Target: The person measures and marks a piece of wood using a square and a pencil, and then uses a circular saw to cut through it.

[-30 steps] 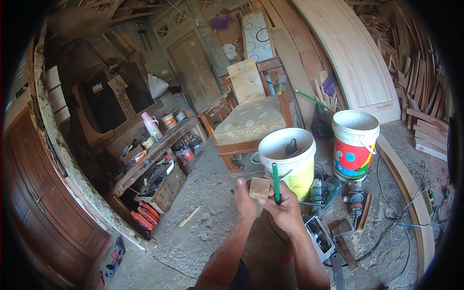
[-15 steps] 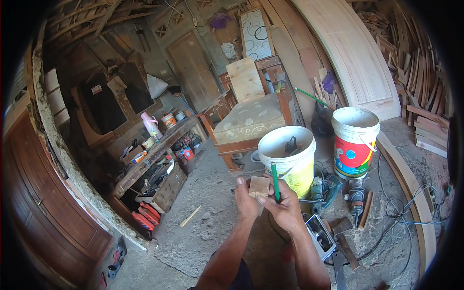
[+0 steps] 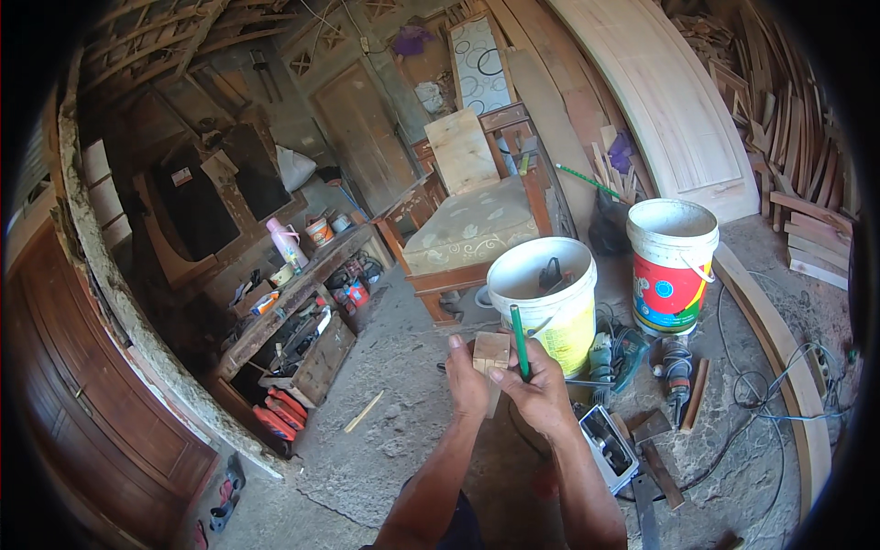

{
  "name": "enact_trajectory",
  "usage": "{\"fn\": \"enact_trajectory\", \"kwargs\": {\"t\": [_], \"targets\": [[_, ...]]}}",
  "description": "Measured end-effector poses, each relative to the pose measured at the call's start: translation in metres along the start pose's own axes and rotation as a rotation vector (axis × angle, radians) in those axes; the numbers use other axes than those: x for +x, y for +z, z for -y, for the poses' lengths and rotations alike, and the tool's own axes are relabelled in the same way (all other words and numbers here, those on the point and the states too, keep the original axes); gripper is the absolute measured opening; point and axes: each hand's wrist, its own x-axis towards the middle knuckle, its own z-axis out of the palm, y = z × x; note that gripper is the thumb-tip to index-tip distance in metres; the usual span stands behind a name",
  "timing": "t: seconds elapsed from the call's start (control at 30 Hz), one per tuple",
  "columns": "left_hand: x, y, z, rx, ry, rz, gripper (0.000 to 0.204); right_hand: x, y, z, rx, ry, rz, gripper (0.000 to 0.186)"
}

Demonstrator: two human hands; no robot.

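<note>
A small squared piece of wood [image 3: 492, 346] is held up in front of me, its end and part of a side showing. My left hand [image 3: 468, 387] is closed round its left side, thumb upright along it. Against its right side rests my right hand [image 3: 539, 394], thumb touching the wood. That hand also grips a green pencil [image 3: 520, 335], which stands nearly upright between the fingers. The lower part of the wood is partly hidden by my hands.
Beyond my hands stand a yellow-labelled bucket [image 3: 570, 335] and a red-labelled bucket [image 3: 674, 284]. Power tools, including a drill [image 3: 676, 371], lie at the right with a hammer [image 3: 658, 449] and loose cables. A wooden chair [image 3: 472, 234] stands behind; a low bench [image 3: 316, 275] is at the left.
The wood has tipped slightly, so more of its side shows below the end face. Both hands keep their hold, and the pencil leans a little more to the left.
</note>
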Motion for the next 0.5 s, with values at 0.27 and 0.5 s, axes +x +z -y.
{"fn": "enact_trajectory", "kwargs": {"t": [0.27, 0.5], "targets": [[0.005, -0.012, 0.013, 0.001, 0.105, 0.100, 0.077, -0.009, -0.009, 0.034, 0.289, 0.132, 0.092, 0.052], [0.014, -0.015, 0.031, -0.062, 0.066, 0.067, 0.083, -0.013, -0.014, 0.056, 0.538, 0.131, -0.065, 0.045]]}}
